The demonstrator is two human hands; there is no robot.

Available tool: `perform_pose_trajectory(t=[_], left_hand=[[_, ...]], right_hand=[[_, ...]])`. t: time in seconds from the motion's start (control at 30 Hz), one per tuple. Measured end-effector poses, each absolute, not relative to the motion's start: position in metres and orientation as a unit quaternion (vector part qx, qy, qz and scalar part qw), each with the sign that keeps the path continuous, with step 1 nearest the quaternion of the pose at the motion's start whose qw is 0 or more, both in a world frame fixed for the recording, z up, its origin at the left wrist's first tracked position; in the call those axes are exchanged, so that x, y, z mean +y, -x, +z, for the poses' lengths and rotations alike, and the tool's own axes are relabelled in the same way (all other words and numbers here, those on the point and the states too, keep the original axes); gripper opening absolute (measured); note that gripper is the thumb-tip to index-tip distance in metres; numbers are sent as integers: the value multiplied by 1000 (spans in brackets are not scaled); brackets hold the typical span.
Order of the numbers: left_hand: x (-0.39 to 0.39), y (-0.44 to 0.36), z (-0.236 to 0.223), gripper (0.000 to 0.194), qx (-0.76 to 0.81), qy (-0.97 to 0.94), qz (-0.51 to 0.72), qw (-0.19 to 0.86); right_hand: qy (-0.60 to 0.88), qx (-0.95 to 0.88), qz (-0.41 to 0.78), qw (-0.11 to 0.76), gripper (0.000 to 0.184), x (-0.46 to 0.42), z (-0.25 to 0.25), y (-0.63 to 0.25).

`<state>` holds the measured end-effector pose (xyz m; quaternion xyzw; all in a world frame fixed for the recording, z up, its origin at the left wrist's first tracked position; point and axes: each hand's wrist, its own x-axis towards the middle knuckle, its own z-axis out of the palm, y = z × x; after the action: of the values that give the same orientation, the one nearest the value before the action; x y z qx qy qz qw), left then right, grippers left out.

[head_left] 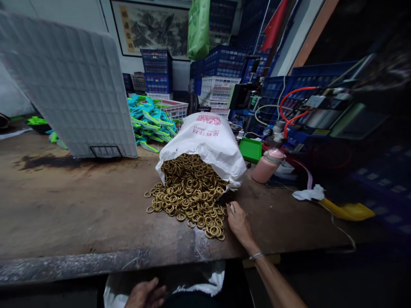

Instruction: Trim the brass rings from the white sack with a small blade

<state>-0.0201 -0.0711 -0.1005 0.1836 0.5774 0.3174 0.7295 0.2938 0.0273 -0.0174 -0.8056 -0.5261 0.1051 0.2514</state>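
A white woven sack (205, 141) with red print lies on its side on the wooden table (80, 205). Brass-coloured rings (189, 201) spill from its mouth into a heap. My right hand (239, 222) is at the right edge of that heap, just below the sack's lip. Its fingers are curled, with something small and pale at the fingertips; what they hold, if anything, I cannot make out. Below the table's front edge, my left hand (146, 294) has its thumb and fingers apart and holds nothing visible. It is beside white sheeting (215, 278) over my lap.
A ribbed grey-white panel (70, 85) stands at the left on a wire stand. Behind it lie blue and green pieces (152, 119). To the sack's right are a green tray (250, 149), a pink bottle (268, 166) and a machine with red hoses (321, 107). Blue crates (157, 70) stand behind.
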Motion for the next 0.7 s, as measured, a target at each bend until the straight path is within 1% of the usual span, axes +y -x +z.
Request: perform_pose_trajectory(t=[0.07,0.13,0.2,0.27,0.37,0.4,0.47,0.6,0.7], left_hand=[[-76,15,-79,47,520,-262,304,754],[-75,6,-51,41,478,-365,303,739],[-66,-7,-24,40,466,-405,298,728],[-53,-22,-4,44,498,-395,343,692],[-35,-42,11,56,535,-381,384,649],[-31,-47,13,56,530,-386,396,643],[-26,-53,16,52,522,-392,414,634],[-27,-56,18,33,526,-400,422,621],[-29,-55,13,31,530,-398,418,622]], right_hand=[[759,-526,154,350,24,19,-16,-286],[710,-514,231,422,26,8,-13,-271],[645,-493,364,456,27,-3,-8,-249],[589,-454,468,477,26,-12,-4,-227],[521,-429,573,466,26,-22,2,-200],[506,-429,590,460,26,-23,3,-194],[490,-436,605,451,25,-25,3,-187],[492,-450,600,442,25,-25,-2,-182],[501,-462,589,434,24,-25,-6,-182]])
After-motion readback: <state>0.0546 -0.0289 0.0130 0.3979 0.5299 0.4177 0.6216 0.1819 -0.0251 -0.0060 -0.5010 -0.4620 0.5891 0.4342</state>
